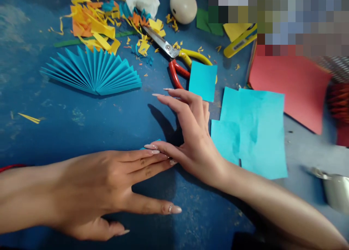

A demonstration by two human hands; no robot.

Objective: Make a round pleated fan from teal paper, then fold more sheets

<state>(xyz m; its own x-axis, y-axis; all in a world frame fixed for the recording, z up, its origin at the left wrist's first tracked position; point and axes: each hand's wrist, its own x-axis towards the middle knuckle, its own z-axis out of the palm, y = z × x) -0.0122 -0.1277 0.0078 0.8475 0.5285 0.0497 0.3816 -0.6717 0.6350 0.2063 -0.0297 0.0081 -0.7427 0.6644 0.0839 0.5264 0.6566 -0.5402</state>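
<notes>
My left hand (120,181) lies flat with its fingers stretched out, pressing on a small piece of blue paper (153,143). Only an edge of that paper shows; the rest is hidden under the fingers. My right hand (195,137) is raised on its side with fingers spread, its thumb touching the left fingertips. Just beyond the right hand are a small blue paper square (203,80) and scissors (174,53) with red and yellow handles. A pleated blue paper fan (95,73) stands spread out on the table at the left.
Yellow and orange paper scraps (95,22) lie at the back left. Larger blue sheets (261,133) and a red sheet (289,86) are on the right. A yellow glue tube (238,42), a round beige object (183,6) and crumpled white tissue (144,0) sit at the back.
</notes>
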